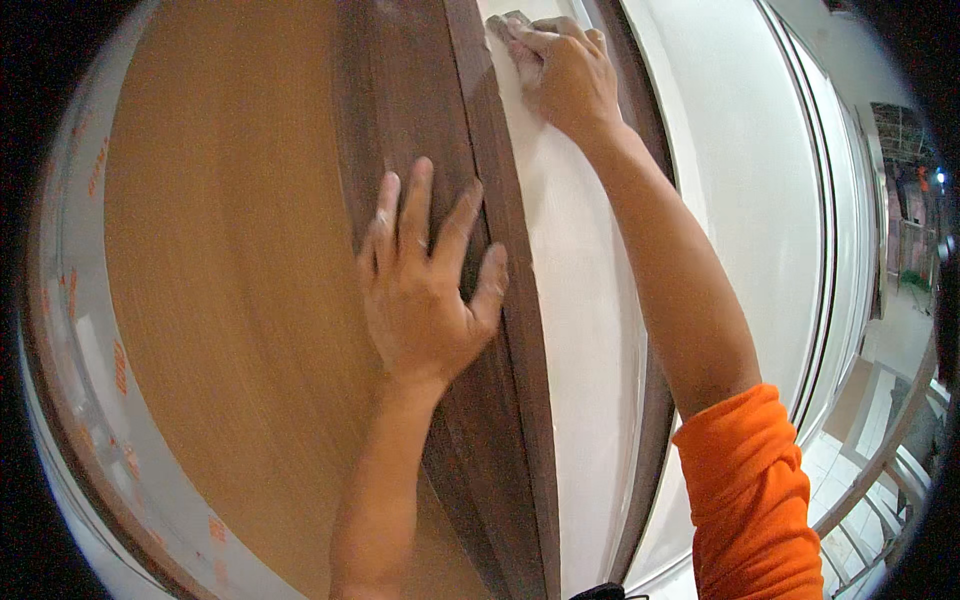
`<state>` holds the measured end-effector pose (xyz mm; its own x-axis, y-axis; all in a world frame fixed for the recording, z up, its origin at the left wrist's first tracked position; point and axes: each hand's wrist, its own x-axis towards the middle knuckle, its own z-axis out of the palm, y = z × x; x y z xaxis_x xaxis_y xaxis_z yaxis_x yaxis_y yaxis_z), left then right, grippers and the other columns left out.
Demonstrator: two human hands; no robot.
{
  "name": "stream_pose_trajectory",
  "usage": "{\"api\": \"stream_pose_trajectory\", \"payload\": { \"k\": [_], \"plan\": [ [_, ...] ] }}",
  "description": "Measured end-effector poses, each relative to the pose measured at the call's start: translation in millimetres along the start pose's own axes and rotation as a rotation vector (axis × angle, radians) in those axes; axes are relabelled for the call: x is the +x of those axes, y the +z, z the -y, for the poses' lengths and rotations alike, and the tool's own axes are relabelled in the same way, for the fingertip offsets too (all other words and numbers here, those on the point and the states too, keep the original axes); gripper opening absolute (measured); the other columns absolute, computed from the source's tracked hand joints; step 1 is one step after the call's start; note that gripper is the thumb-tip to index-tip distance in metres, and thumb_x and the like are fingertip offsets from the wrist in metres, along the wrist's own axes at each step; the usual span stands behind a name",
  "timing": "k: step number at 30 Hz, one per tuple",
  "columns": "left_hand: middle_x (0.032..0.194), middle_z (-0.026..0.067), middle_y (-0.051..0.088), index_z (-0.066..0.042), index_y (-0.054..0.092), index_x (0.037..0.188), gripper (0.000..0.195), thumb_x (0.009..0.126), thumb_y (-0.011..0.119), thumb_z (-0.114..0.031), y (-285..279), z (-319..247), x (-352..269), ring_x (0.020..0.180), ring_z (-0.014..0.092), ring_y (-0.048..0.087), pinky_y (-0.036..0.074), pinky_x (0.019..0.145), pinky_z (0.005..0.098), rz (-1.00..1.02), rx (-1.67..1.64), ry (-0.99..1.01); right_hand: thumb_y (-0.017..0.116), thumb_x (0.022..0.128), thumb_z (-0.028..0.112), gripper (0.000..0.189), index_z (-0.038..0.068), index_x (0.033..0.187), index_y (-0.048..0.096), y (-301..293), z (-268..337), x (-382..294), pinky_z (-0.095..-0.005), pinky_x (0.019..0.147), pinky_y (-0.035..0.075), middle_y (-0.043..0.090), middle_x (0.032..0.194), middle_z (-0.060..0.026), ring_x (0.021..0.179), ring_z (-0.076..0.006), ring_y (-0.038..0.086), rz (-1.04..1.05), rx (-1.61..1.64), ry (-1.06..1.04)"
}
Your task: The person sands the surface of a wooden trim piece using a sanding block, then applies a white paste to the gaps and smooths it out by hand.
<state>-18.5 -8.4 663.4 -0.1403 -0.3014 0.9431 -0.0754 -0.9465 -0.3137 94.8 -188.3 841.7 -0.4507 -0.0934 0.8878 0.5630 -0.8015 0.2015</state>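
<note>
My left hand [427, 289] rests with fingers spread on the dark brown wood-grain frame [397, 90], its thumb near the groove beside the frame's raised edge. It holds nothing. White powder marks its fingers. Higher up and to the right, my right hand [566, 71] pinches a small greyish pad [511, 16], which could be folded sandpaper; the fingers partly hide it. The pad is against the top of a white, smooth-coated strip [581, 337] that runs between the brown frame and a second dark strip [651, 480]. Whitish dust coats the right fingertips too.
A lighter brown wood-grain panel [225, 300] fills the left, edged by protective film [90, 330] bearing orange print. White wall panels [739, 150] with dark grooves stretch along the right. Beyond them stand a metal ladder-like frame [877, 480] and a pale tiled floor [829, 465].
</note>
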Motion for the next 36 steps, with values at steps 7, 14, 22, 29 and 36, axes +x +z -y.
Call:
{"api": "stream_pose_trajectory", "payload": {
  "k": [7,14,22,29,36],
  "plan": [
    [0.163,0.0126,0.046,-0.022,0.067,0.143,0.049,0.099,0.064,-0.043,4.7,7.5,-0.3,0.149,0.041,0.042,0.035,0.118,0.0540,-0.057,0.040,0.053,0.071,0.086,0.014,0.048,0.023,0.133,0.072,-77.7,33.8,-133.5,-0.0456,0.090,0.051,0.064,0.121,-0.0069,0.103,-0.0350,0.059,0.025,0.085,-0.101],
    [0.165,0.0176,0.041,-0.017,0.059,0.150,0.051,0.104,0.058,-0.040,-4.3,3.7,-4.8,0.152,0.044,0.036,0.030,0.123,0.0548,0.039,0.111,0.032,0.066,0.084,0.008,0.057,0.017,0.140,0.068,-162.2,69.5,-265.7,-0.0414,0.087,0.048,0.063,0.132,-0.0089,0.100,-0.0281,0.058,0.279,0.180,-0.037],
    [0.167,0.0203,0.037,-0.018,0.054,0.154,0.056,0.105,0.057,-0.043,-7.9,-15.7,-31.7,0.153,0.047,0.033,0.028,0.124,0.0563,0.098,0.102,-0.026,0.077,0.082,0.008,0.049,0.016,0.130,0.074,-250.0,79.5,-353.5,-0.0366,0.082,0.049,0.066,0.129,-0.0093,0.094,-0.0248,0.059,0.438,0.388,0.113],
    [0.168,0.0194,0.035,-0.018,0.055,0.154,0.055,0.105,0.055,-0.043,-5.8,-16.9,-46.2,0.153,0.046,0.032,0.027,0.123,0.0576,0.103,0.086,-0.044,0.078,0.090,0.013,0.042,0.019,0.131,0.074,-168.5,63.2,-261.4,-0.0406,0.088,0.052,0.067,0.123,-0.0104,0.098,-0.0297,0.061,0.235,0.270,0.168],
    [0.169,0.0198,0.034,-0.016,0.056,0.153,0.055,0.104,0.055,-0.042,-12.7,-14.5,-45.8,0.154,0.046,0.031,0.025,0.124,0.0567,0.121,0.074,-0.045,0.072,0.094,0.018,0.032,0.020,0.126,0.076,-56.5,36.2,-94.2,-0.0435,0.095,0.051,0.070,0.120,-0.0111,0.109,-0.0338,0.064,-0.061,0.197,0.134]
  ]
}}
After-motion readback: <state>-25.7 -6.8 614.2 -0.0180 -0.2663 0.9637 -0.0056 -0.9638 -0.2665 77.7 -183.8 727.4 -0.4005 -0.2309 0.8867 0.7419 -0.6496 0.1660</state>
